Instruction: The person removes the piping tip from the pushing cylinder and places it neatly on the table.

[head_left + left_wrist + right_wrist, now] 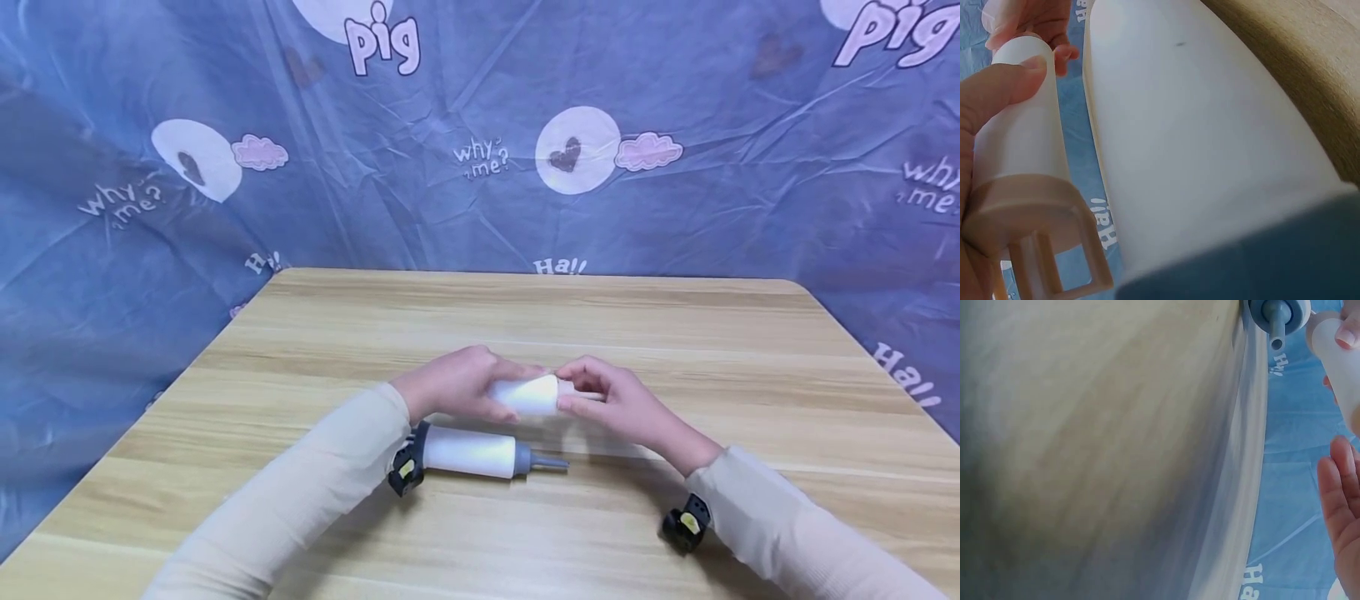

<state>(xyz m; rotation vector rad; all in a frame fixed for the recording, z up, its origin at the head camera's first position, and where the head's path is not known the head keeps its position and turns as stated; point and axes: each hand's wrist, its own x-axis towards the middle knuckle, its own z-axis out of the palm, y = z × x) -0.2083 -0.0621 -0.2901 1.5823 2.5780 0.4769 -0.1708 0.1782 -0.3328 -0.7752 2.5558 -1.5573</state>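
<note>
Above the table, my left hand (465, 383) grips the white barrel of a syringe-like dispenser (534, 395), thumb along its side. Its beige end cap (1029, 200) carries a rectangular loop handle, seen in the left wrist view. At the other end, my right hand (611, 404) pinches the beige nozzle collar between thumb and fingers. A thin pale nozzle points right, partly hidden by that hand. A second white dispenser (470, 452) with blue-grey ends and a grey nozzle (1277, 331) lies on the table just below the left hand.
The wooden table (360, 312) has a rounded far edge. Behind it hangs a blue printed curtain (420, 217). A small black camera (407, 468) is strapped to the left wrist, beside the grey dispenser's end, and another camera (684, 523) to the right wrist.
</note>
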